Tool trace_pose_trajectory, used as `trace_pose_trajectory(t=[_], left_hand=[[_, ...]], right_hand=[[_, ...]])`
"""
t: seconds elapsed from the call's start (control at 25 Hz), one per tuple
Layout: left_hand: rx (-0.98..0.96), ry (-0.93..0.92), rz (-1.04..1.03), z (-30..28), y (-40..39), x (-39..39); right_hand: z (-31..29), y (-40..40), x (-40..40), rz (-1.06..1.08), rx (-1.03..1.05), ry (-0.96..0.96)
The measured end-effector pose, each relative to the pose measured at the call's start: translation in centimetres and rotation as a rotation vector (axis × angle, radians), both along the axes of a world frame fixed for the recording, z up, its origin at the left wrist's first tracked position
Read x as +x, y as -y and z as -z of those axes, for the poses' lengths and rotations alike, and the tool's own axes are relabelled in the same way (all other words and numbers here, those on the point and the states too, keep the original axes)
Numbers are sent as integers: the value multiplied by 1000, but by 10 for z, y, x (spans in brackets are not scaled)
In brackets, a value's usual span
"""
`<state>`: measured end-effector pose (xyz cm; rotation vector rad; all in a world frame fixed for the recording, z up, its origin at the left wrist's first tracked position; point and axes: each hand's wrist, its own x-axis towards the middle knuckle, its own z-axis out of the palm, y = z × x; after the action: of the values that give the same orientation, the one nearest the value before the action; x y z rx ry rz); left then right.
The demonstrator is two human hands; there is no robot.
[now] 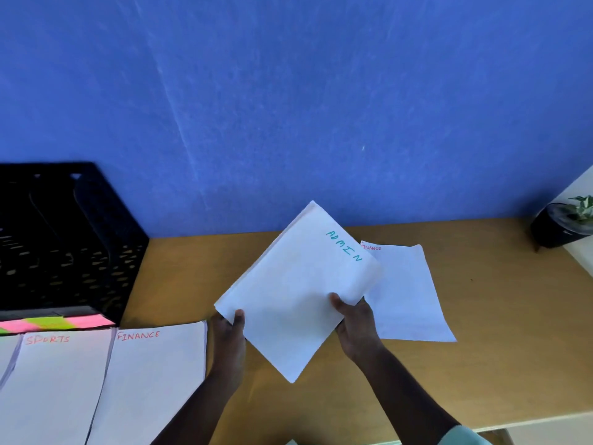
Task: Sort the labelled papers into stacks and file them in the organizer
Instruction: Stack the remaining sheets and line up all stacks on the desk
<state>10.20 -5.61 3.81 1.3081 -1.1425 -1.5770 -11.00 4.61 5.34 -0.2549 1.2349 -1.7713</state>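
Note:
A stack of white papers marked ADMIN in green is held tilted above the wooden desk. My left hand pinches its lower left edge, thumb on top. My right hand grips its lower right edge. A sheet marked FINANCE lies on the desk behind and to the right of the held stack. At the lower left lie a FINANCE stack and a SPORTS stack, side by side. The black mesh organizer stands at the back left.
Pink and green sticky labels run along the organizer's front base. A small potted plant sits at the back right on a white ledge. A blue wall rises behind the desk. Another paper's edge shows at the far left.

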Motion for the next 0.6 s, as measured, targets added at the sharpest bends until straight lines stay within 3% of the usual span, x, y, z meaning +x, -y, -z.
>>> trace_pose_trajectory(t=[0.12,0.2,0.32,0.44,0.6], left_hand=[[-206,361,-23,-13,14,2],[-381,442,104,-24,28,-5],[-425,414,312,-44,35,-27],[-500,445,256,-48,25,-42],[-537,300,185,-40,10,-42]], right_hand=[[3,-2,-14,17,76,-139],[0,-3,-18,-25,98,-210],[-14,-2,-11,-68,92,-291],[-26,3,2,13,152,-412],[-37,10,15,165,218,-603]])
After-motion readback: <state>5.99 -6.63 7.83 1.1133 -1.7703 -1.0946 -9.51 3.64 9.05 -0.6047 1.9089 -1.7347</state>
